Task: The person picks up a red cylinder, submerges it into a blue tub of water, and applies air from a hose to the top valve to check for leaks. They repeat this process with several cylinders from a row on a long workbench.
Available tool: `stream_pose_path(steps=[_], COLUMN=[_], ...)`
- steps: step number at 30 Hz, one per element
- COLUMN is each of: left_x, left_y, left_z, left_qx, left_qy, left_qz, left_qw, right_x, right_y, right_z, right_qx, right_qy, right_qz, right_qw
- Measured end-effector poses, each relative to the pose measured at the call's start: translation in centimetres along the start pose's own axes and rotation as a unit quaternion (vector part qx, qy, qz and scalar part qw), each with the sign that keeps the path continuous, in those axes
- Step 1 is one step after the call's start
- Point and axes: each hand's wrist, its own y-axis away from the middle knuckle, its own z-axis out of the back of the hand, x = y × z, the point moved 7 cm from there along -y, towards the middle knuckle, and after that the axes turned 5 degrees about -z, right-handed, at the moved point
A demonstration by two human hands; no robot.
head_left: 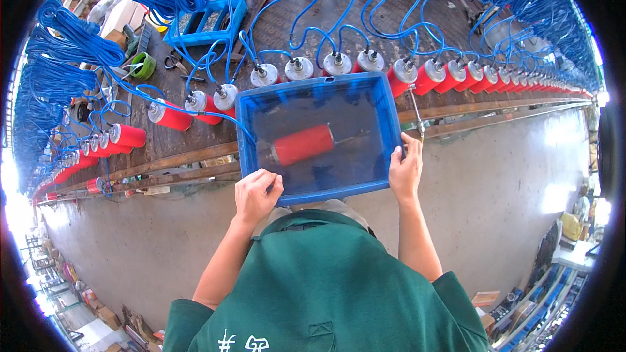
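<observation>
Red cylinder (303,145) lies in the tub (332,192), seemingly immersed; a cable (245,130) crosses the nine-o'clock wall, likely left slack. Left hand (256,194) curled at the seven-o'clock corner, right hand (405,168) bent at four o'clock, presumably steadying; cannot tell whether either grips.

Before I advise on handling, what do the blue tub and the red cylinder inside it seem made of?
The blue tub looks like moulded plastic: even colour, glossy rounded rim. The red cylinder has a smooth, evenly coloured body, perhaps painted metal or plastic; the picture can't settle it.
</observation>
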Motion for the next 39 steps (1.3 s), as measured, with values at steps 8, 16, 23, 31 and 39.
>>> stream_pose_path(steps=[8,16,23,31,39], left_x=[-0.3,-0.9,-0.4,2.5,2.6], left_y=[0.0,-1.9,-8.3,-10.2,-10.0], left_z=[0.0,-0.3,-5.7,-13.2,-13.0], left_qx=[0.000,0.064,0.171,0.363,0.422], left_qy=[-0.001,0.012,-0.078,-0.161,-0.205], left_qz=[0.005,0.026,-0.094,-0.072,-0.016], left_qw=[1.000,0.998,0.978,0.915,0.883], right_x=[0.3,0.5,0.4,0.0,0.3], right_y=[0.0,0.1,0.0,0.1,0.1], right_z=[0.2,0.4,0.1,0.2,0.0], right_qx=[-0.001,-0.011,-0.018,-0.030,-0.018], right_qy=[0.007,0.006,-0.003,-0.009,-0.004], right_qz=[-0.001,0.009,0.001,-0.005,-0.031], right_qw=[1.000,1.000,1.000,0.999,0.999])
